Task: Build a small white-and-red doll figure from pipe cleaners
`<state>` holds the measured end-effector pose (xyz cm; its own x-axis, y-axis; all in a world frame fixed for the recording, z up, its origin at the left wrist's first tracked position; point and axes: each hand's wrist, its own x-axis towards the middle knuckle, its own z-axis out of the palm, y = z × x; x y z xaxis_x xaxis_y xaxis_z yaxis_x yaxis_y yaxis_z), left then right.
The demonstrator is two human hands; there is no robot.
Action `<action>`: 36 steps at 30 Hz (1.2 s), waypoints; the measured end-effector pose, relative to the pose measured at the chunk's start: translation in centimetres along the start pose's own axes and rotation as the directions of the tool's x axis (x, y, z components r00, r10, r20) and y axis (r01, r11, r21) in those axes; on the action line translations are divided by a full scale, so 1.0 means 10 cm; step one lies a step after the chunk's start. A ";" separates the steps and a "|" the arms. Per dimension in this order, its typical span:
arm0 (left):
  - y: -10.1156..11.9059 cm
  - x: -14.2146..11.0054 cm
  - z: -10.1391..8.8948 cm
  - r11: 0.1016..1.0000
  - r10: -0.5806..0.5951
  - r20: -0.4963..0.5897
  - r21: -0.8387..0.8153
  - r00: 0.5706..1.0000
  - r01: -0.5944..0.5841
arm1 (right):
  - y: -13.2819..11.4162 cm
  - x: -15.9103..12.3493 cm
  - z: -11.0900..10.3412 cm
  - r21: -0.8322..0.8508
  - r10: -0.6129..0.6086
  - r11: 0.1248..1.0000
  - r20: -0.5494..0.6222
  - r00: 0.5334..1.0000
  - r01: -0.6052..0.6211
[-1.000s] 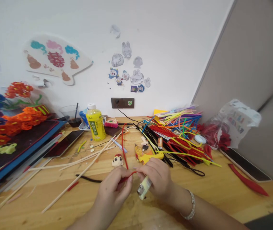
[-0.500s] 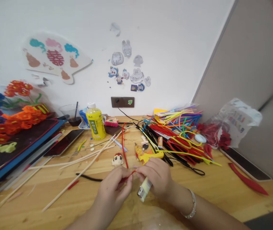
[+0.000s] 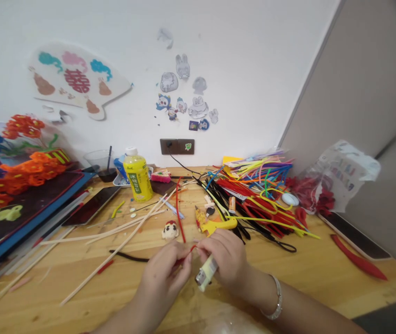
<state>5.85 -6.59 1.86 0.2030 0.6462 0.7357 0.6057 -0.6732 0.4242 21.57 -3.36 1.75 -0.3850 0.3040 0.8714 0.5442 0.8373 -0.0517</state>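
Head view: compared with one second earlier, the frame has shifted slightly and the lighter's metal end has swung a little closer to the left hand; both hands keep the same pinch. Judged from this, fine fingerwork continues with no stage finished.
Wall (image 3: 253,60): one, white; one fan-shaped cutout (image 3: 59,83) fixed on it.
Table (image 3: 309,266): one, wooden, cluttered mostly at the back and left.
Stem pile (image 3: 253,195): one heap, right of centre; individual stems too tangled to count.
Right hand (image 3: 226,257): one, narrow grip; fingertips at the red stem, lighter held in the same hand; one bracelet (image 3: 277,297) on the wrist.
Left hand (image 3: 168,266): one, thumb and forefinger pinched together on the red stem.
Phones (image 3: 92,206): two, one at left, one at far right beside the plastic bag (image 3: 347,174).
Bottle (image 3: 137,178): one, yellow, upright, capped.
Glue gun (image 3: 219,226): one, yellow, lying just beyond the right hand.
Lighter (image 3: 205,272): one, pale, tilted, metal end down and towards the left hand; no flame visible.
Doll head (image 3: 170,230): one, lying just beyond the left hand.
Red stem (image 3: 193,247): one worked piece, bridging the fingertips of both hands above the table; its remaining length is hidden by the fingers.
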 end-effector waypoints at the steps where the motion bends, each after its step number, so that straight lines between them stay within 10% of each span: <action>1: 0.01 0.00 -0.01 1.000 -0.008 0.002 0.002 1.000 0.008 | -0.01 0.00 0.00 0.005 0.013 1.000 -0.009 1.000 -0.013; 36: 0.00 -0.01 -0.04 0.998 -0.043 -0.004 0.039 0.999 0.043 | 0.02 0.04 -0.04 -0.017 -0.067 0.998 0.035 0.997 0.068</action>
<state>5.51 -6.83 2.00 0.1738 0.6734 0.7186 0.6436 -0.6299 0.4346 21.83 -3.24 2.24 -0.4464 0.2624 0.8555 0.5295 0.8481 0.0162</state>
